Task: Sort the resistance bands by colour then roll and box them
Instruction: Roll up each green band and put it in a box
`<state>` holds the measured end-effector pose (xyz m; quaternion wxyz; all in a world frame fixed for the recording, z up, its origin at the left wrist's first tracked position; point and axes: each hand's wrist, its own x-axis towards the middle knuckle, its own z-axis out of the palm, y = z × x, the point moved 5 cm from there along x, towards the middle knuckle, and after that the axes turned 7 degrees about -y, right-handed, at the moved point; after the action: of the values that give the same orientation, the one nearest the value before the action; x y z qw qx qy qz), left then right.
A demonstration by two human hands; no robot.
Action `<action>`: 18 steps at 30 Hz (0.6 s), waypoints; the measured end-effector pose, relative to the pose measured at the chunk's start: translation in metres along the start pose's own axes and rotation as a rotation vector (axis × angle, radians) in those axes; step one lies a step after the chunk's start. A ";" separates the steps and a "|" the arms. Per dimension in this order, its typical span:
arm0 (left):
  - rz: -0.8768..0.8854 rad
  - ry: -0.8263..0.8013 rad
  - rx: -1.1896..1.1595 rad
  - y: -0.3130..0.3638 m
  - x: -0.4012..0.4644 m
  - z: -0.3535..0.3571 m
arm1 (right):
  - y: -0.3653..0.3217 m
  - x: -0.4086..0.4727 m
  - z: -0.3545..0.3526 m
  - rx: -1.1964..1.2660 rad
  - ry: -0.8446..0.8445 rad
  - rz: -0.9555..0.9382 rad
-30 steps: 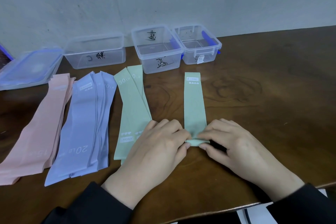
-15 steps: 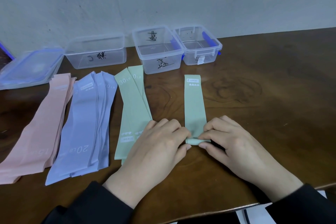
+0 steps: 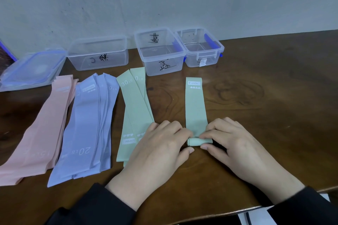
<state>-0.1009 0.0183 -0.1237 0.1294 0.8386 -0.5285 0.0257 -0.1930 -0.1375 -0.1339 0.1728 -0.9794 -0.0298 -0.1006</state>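
Rolling the green band (image 3: 195,107)
Your left hand (image 3: 161,150) and right hand (image 3: 236,144) pinch its near end; roll tightly, edges even, toward the boxes (image 3: 161,64).

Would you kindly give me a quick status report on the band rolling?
Left hand and right hand pinching green band at its near end. Small roll started, rest flat. Boxes open, path clear.

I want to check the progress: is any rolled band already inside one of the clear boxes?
No, the three clear boxes hold no bands; the only roll is the green band under both hands.
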 end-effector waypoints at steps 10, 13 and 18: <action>0.000 0.027 0.001 0.001 0.000 -0.001 | 0.000 -0.001 0.000 0.024 -0.015 -0.002; 0.000 0.020 -0.001 0.001 0.000 -0.001 | 0.000 0.000 0.000 0.021 -0.016 -0.004; -0.007 -0.011 -0.011 0.001 0.000 0.000 | -0.001 -0.001 0.000 -0.003 -0.014 -0.008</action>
<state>-0.1015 0.0182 -0.1233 0.1311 0.8398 -0.5265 0.0176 -0.1940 -0.1366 -0.1340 0.1705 -0.9802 -0.0350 -0.0943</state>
